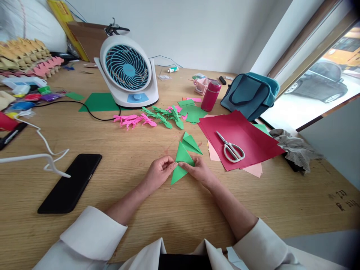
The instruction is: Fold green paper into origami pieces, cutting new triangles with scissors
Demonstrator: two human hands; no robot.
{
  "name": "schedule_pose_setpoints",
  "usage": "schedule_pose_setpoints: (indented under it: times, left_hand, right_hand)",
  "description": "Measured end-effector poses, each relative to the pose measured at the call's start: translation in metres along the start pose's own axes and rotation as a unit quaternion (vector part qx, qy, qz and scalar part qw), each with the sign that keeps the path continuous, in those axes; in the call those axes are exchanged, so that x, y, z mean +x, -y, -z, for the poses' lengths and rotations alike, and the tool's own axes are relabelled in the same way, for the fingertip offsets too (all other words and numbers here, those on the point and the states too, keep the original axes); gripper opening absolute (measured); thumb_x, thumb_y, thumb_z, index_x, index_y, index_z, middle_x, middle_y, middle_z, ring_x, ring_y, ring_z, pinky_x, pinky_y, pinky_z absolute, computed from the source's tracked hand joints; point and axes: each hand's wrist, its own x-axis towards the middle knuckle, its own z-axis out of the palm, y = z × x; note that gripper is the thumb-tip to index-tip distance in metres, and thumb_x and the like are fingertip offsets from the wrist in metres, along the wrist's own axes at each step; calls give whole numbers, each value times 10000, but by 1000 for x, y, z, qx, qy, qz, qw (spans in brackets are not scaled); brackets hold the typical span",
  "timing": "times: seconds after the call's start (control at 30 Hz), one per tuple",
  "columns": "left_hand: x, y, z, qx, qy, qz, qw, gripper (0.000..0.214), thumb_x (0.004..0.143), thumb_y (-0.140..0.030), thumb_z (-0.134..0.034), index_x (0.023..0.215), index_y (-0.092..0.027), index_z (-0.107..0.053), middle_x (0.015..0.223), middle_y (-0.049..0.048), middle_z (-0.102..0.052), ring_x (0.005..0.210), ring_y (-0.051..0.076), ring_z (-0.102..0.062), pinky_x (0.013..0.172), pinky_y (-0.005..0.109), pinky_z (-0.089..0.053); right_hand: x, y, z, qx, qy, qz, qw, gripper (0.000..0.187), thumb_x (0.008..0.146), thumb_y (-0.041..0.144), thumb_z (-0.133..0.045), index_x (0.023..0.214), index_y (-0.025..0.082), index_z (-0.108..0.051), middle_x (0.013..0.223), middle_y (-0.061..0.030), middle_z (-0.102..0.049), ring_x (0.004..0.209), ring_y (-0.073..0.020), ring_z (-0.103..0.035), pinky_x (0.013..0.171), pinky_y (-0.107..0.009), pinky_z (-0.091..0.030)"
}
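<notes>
A folded green paper piece (182, 159) with pointed flaps lies on the wooden table (118, 225) in front of me. My left hand (159, 171) pinches its left edge, fingers closed on the paper. My right hand (199, 170) pinches the same piece from the right side. Both hands rest low on the table. Beyond them lie finished folded figures, pink ones (133, 120) and green ones (164, 115).
White scissors (233, 149) lie on dark red paper sheets (242, 137) at the right. A black phone (71, 182) and a white cable (42, 150) lie at the left. A small fan (128, 71), a red bottle (210, 95) and a teal bag (250, 93) stand further back.
</notes>
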Motion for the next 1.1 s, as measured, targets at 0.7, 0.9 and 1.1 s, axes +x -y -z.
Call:
schedule_pose_setpoints:
  times: [0.7, 0.9, 1.1]
  left_hand:
    - [1, -1, 5, 67, 38, -4, 997, 287, 837, -372, -563, 645, -188, -453, 593, -53, -435, 551, 92, -407, 537, 227, -327]
    - [2, -1, 4, 28, 27, -1, 999, 303, 841, -396, -567, 659, -182, -455, 607, -57, -394, 569, 85, -385, 544, 220, -329]
    - [1, -1, 4, 5, 1, 5, 1000, 310, 837, -413, -589, 666, -185, -467, 589, -56, -428, 550, 89, -420, 533, 225, -345]
  right_hand:
    - [3, 1, 1, 76, -135, 45, 987, 482, 689, 591, -764, 617, 188, -511, 552, 63, -393, 537, -85, -303, 525, -247, -236]
    - [4, 1, 1, 62, -132, 44, 988, 492, 681, 608, -760, 614, 191, -508, 546, 64, -380, 527, -83, -287, 517, -253, -216]
    - [3, 2, -1, 49, -116, 47, 991, 493, 691, 618, -749, 620, 193, -509, 550, 63, -372, 528, -86, -284, 514, -253, -224]
